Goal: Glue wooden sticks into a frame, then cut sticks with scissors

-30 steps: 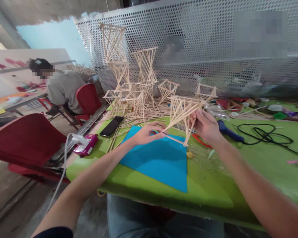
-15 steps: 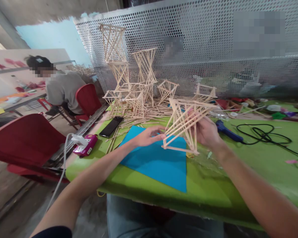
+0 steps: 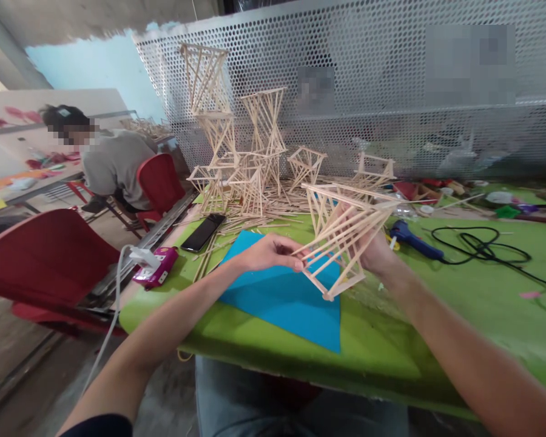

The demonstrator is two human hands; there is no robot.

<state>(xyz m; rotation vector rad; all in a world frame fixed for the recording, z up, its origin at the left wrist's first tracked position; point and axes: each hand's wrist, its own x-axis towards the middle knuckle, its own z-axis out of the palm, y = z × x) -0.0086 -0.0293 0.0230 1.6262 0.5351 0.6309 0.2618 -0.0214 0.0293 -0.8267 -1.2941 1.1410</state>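
A twisted frame of thin wooden sticks (image 3: 341, 233) is held up above the table, tilted, between my two hands. My left hand (image 3: 275, 252) pinches its near left corner with thumb and fingers. On the far right side, my right hand (image 3: 373, 246) grips the frame from behind, its fingers partly hidden by the sticks. Below lies a flat blue sheet (image 3: 277, 297) on the green table cover. To the right of my right hand rests a blue glue gun (image 3: 414, 240) with a black cord.
Several similar stick structures (image 3: 216, 133) stand at the back among loose sticks (image 3: 273, 209). A phone (image 3: 203, 232) and a pink power strip (image 3: 155, 267) lie left. Behind runs a perforated metal screen (image 3: 368, 54). A person (image 3: 113, 161) sits at another table beyond red chairs (image 3: 45, 261).
The stick frame has turned in my hands, its lower edge swinging so that a corner points towards me. My left hand has shifted slightly down at the frame's corner.
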